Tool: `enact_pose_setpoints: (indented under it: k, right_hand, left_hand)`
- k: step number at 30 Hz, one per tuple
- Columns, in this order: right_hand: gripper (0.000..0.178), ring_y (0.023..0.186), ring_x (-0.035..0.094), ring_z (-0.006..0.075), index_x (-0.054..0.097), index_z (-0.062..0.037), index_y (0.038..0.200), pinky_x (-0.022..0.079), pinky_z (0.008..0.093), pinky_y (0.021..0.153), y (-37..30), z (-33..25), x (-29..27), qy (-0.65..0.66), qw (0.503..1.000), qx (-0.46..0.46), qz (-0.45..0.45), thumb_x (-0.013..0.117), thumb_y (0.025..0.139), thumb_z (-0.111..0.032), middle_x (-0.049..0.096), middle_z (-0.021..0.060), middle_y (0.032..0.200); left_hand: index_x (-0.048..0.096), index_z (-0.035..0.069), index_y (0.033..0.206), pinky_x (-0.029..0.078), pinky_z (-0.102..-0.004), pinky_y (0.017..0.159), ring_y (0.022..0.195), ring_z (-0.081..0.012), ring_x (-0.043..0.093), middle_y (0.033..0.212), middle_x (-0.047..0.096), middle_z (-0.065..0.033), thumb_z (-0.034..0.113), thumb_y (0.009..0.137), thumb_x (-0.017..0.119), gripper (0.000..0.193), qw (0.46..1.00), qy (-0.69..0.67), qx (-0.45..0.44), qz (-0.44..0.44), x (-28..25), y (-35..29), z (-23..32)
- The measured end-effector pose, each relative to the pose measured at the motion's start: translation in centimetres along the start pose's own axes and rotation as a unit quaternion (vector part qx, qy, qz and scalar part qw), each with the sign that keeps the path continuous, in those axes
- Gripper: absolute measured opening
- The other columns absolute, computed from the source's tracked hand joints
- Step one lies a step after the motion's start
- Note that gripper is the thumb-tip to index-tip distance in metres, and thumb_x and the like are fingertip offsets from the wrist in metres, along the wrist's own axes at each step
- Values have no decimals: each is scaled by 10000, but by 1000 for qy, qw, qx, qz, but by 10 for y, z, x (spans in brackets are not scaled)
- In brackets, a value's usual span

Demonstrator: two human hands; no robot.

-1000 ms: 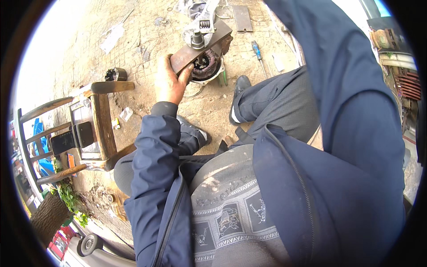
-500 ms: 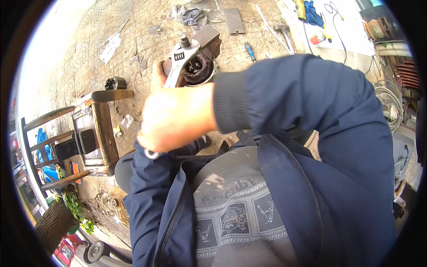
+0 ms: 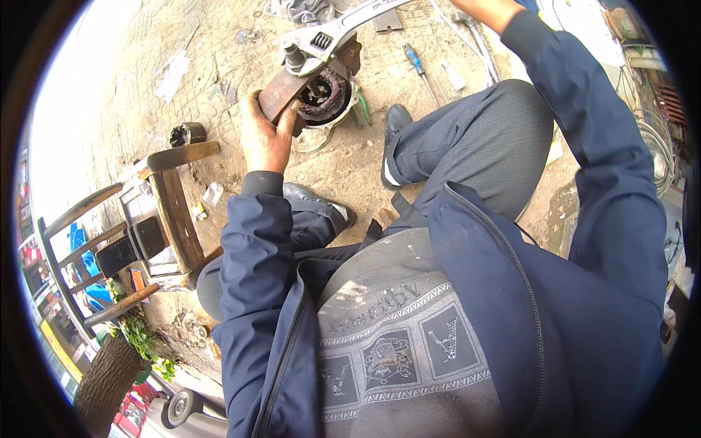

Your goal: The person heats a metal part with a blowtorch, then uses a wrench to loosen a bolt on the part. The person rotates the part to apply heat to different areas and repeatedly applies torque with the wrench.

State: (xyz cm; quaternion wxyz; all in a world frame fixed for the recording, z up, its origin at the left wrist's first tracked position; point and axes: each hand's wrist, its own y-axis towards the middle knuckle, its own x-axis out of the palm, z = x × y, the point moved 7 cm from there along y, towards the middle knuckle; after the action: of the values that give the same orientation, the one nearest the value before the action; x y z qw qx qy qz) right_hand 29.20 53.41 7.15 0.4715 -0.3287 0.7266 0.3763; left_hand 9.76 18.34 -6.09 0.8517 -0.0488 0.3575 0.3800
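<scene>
My left hand (image 3: 269, 139) is closed around the near end of a rusty metal block (image 3: 283, 95), thumb on top. The block sits over a round motor-like housing (image 3: 326, 100) with dark windings inside. The jaw of a silver adjustable wrench (image 3: 321, 42) is around a bolt fitting (image 3: 293, 57) on the block. Its handle slants to the upper right and leaves the picture. My right hand (image 3: 491, 10) is at the top edge, in line with that handle and seemingly closed on its end; the edge cuts off the fingers.
A blue-handled screwdriver (image 3: 414, 60) and a hammer (image 3: 478, 40) lie on the ground right of the housing. A wooden chair (image 3: 179, 219) with a black phone-like object (image 3: 131, 244) is at the left. Nearby are a dark ring-shaped part (image 3: 188, 134) and my shoe (image 3: 396, 120).
My right arm has swung from across my body to the upper right, and the wrench handle has turned from pointing toward me to the upper right. My left hand still grips the block.
</scene>
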Motion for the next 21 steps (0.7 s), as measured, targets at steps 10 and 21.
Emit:
enact_pose_setpoints:
  k: [10, 21]
  right_hand:
    - [476, 610, 602, 187, 749, -119, 1277, 502, 341, 522, -198, -163, -31, 254, 935, -249, 8, 796, 804, -147, 532, 37, 792]
    - [148, 678, 732, 271, 779, -75, 844, 572, 411, 619, -125, -290, -19, 231, 849, -468, 82, 723, 811, -208, 672, 49, 651]
  left_hand:
    - [492, -51, 1391, 482, -402, 1061, 1158, -279, 605, 1250, 620, -222, 199, 935, 838, 624, 999, 23, 1, -31, -4, 0, 3]
    - [470, -1, 1415, 508, -403, 1027, 1157, -268, 617, 1319, 626, -138, 132, 908, 841, 642, 998, -6, -40, -45, -2, -3, -18]
